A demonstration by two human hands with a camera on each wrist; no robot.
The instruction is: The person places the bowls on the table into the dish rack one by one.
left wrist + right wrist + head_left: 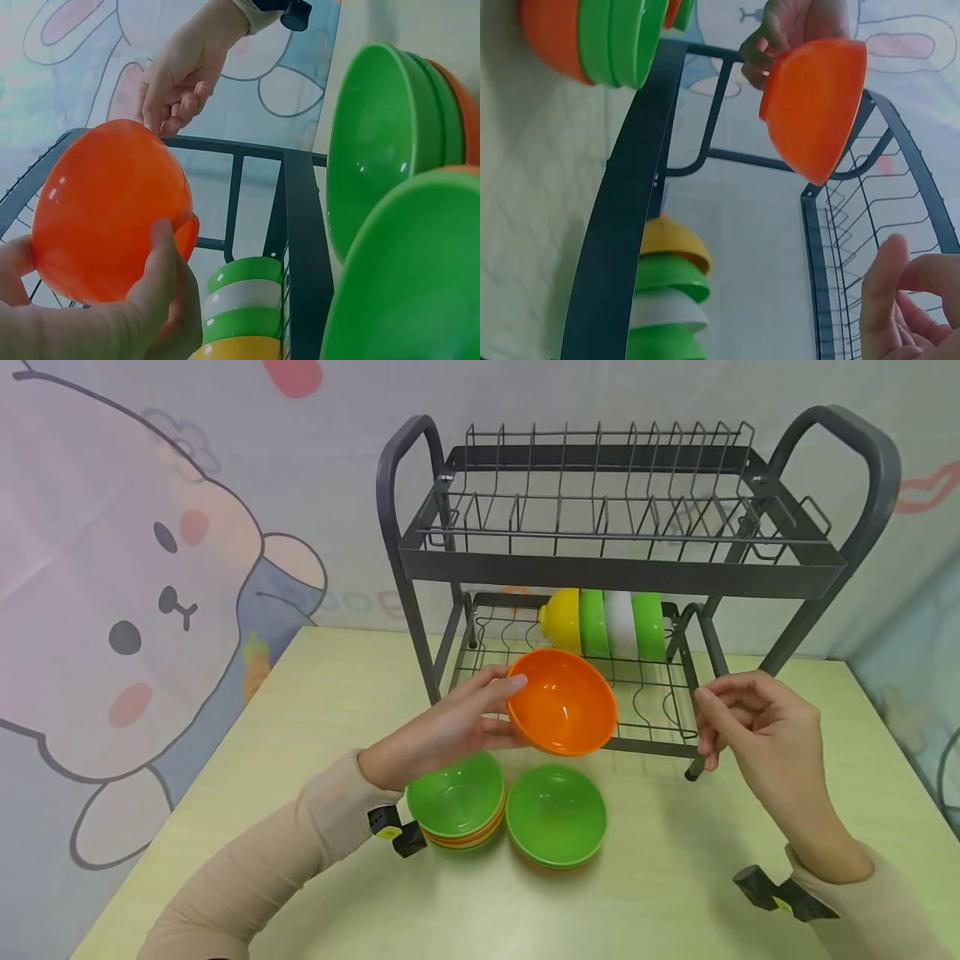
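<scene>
An orange bowl point(562, 702) is held up in front of the rack's lower tier. My left hand point(480, 710) grips it by the left side, thumb at the rim and fingers behind. In the left wrist view, the fingers lie against the orange bowl point(109, 214). Off to the right, my right hand point(765, 735) hangs in the air with loosely bent fingers and nothing in them. Below stand two stacks: one topped by a green bowl point(456, 797) over orange ones, the other by a second green bowl point(557, 817).
A dark two-tier dish rack point(622, 568) stands at the back of the table. On its lower tier a yellow bowl point(561, 620), green bowls point(648, 627) and a white bowl point(620, 625) stand on edge in a row. Behind hangs a printed cloth point(337, 510).
</scene>
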